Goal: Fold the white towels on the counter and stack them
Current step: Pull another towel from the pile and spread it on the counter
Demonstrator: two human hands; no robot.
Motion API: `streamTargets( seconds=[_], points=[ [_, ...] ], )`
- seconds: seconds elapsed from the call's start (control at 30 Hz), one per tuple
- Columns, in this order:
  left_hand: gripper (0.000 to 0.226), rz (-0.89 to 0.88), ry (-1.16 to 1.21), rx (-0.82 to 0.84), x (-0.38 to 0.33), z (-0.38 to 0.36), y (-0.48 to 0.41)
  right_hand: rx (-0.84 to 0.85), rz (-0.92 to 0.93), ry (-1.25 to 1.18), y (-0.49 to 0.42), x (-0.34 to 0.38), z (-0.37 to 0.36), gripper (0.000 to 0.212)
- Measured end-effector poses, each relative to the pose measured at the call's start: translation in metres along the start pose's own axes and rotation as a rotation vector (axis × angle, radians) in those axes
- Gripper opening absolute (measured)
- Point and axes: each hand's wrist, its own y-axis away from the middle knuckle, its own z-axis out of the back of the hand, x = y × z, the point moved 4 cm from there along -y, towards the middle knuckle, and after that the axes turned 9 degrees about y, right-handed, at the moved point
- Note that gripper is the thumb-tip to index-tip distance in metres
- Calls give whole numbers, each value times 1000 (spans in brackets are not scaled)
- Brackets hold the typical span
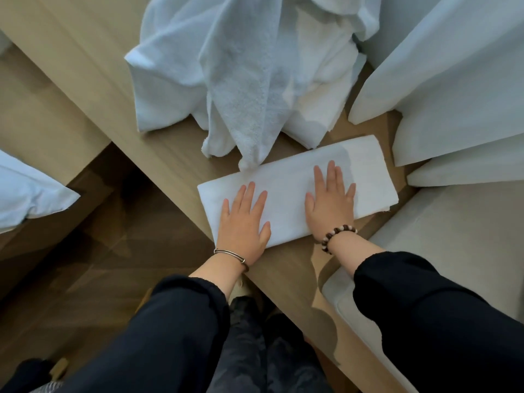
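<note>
Folded towel [365, 177]: is lying flat as a long rectangle on the desk [170, 154].
Left hand [243, 225]: is pressing palm-down on the folded towel's near-left end, fingers [251, 191] straight, spread, grasping nothing.
Right hand [331, 202]: is pressing palm-down on the folded towel's middle, fingers likewise released.
Loose towels [226, 80]: are sitting crumpled just behind the folded towel, one tip touching its far edge.
</note>
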Motion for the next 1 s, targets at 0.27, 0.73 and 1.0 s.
streamTargets(
  seconds=[0.27, 0.73, 1.0],
  points=[
    [56, -150, 237, -279, -24, 109, -9, -62, -14, -71, -6, 6, 84, 54],
    [51, -248, 379, -405, 16, 263, -138, -507, -222, -649, -86, 91, 245, 66],
    [61, -219, 491, -245, 17, 295, -174, -532, -492, -797, -102, 83, 273, 94]
  ],
)
